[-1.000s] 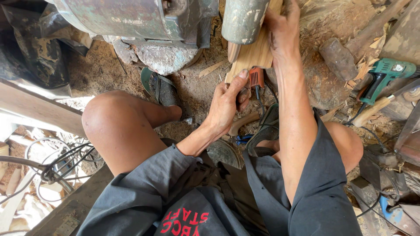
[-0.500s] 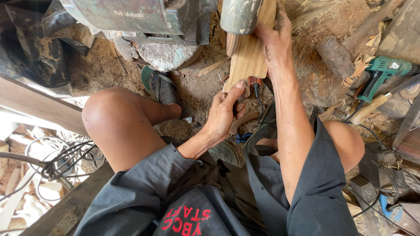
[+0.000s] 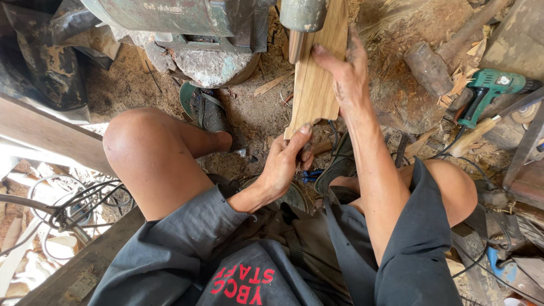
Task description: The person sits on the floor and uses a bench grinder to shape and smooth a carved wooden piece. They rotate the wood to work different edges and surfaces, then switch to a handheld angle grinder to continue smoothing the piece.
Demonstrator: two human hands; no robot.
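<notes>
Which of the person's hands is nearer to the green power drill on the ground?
The right. The right hand lies on the wooden board's upper part, on the side facing the green drill. The left hand grips the board's bottom end, farther away.
</notes>
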